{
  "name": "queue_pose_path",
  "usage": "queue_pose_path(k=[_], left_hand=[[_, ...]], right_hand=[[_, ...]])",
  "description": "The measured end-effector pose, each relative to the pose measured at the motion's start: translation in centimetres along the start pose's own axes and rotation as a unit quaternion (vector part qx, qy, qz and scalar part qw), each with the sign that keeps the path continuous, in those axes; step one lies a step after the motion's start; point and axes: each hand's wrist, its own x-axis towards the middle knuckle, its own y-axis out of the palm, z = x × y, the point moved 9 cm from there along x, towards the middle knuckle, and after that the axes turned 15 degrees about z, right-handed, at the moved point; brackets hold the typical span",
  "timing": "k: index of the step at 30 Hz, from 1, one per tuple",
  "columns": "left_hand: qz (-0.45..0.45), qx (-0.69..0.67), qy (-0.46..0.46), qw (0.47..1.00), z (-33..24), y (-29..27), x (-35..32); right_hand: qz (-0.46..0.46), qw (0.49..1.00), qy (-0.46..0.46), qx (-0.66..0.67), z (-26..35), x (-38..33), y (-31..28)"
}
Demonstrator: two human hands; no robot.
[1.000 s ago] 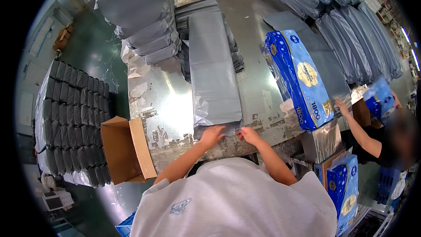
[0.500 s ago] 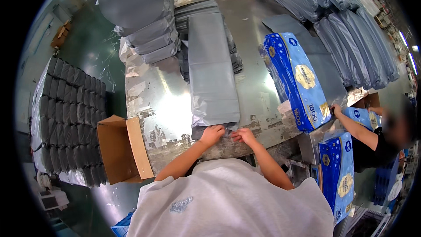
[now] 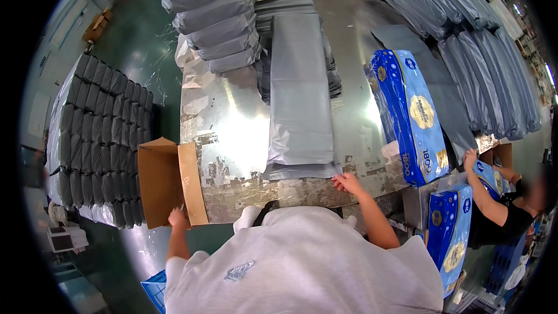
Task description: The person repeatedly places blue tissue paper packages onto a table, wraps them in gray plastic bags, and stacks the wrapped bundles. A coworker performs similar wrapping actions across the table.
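My shirt (image 3: 325, 261) is off-white with a blue-grey motif (image 3: 239, 271); the long bag (image 3: 300, 93) near me is plain grey. The pack (image 3: 411, 134) at right pairs dotted dark blue with light blue. At left, the carton (image 3: 193, 186) is brown, the stack (image 3: 107, 134) dark grey.

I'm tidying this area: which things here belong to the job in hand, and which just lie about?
In use, seemingly:
Flat grey plastic sheeting, right hand at its near corner
Open brown cardboard box, left hand at its edge

Lying about, seemingly:
Blue plastic crate
Small brown cardboard boxes by the wall
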Motion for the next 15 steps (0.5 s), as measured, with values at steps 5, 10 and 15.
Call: queue_pose_path(k=[5,10,15], left_hand=[[0.283,0.115,-0.093,0.948,-6.6,-9.6,-0.6],[-0.142,-0.161,0.376,0.901,-29.4,-20.9,-2.4],[-0.268,0.324,0.595,0.685,-44.3,-14.4,-6.8]], right_hand=[[-0.047,0.893,0.046,-0.446,5.8,-7.6,-0.2],[-0.261,0.625,-0.213,-0.704,15.8,-8.3,2.2],[-0.044,0.391,-0.383,-0.836,16.2,-2.6,7.7]])
